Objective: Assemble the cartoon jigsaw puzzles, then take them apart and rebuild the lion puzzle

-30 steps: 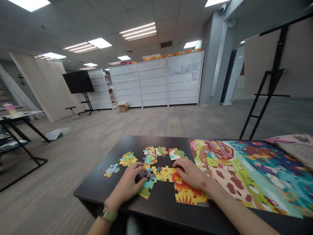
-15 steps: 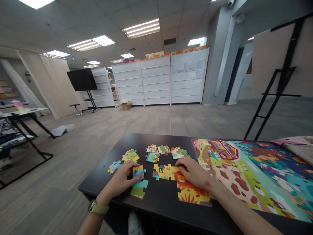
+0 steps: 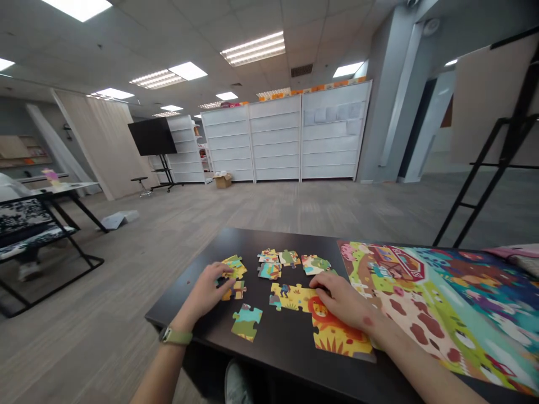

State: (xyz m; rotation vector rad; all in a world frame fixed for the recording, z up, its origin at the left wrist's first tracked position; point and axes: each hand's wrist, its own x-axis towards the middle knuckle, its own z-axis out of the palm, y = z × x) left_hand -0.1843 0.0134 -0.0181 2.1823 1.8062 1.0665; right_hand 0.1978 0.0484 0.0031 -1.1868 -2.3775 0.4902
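Observation:
My left hand (image 3: 207, 289) is over loose puzzle pieces at the left of the black table, thumb and fingers apart. Its fingertips touch or hover over yellow pieces (image 3: 236, 268); an orange-yellow piece (image 3: 239, 290) shows by the thumb. Other pieces may be hidden beneath the palm. A teal and green piece (image 3: 247, 322) lies nearer me. My right hand (image 3: 340, 300) rests on the joined lion section (image 3: 337, 338), fingers loosely bent and apart. A joined yellow strip (image 3: 291, 296) extends left from the lion. Farther back are more pieces (image 3: 269, 270) and a green-and-white piece (image 3: 314, 264).
A large printed farm picture sheet (image 3: 412, 314) covers the right of the black table (image 3: 286, 350). Pink and light cloth (image 3: 509, 252) lies at its far right. An easel (image 3: 484, 179) stands beyond. At left are a chair (image 3: 33, 224) and a white table (image 3: 78, 186).
My left hand has moved away from the teal and green piece, toward the pieces at the back left. My right hand stays on the lion section. The view has turned slightly left.

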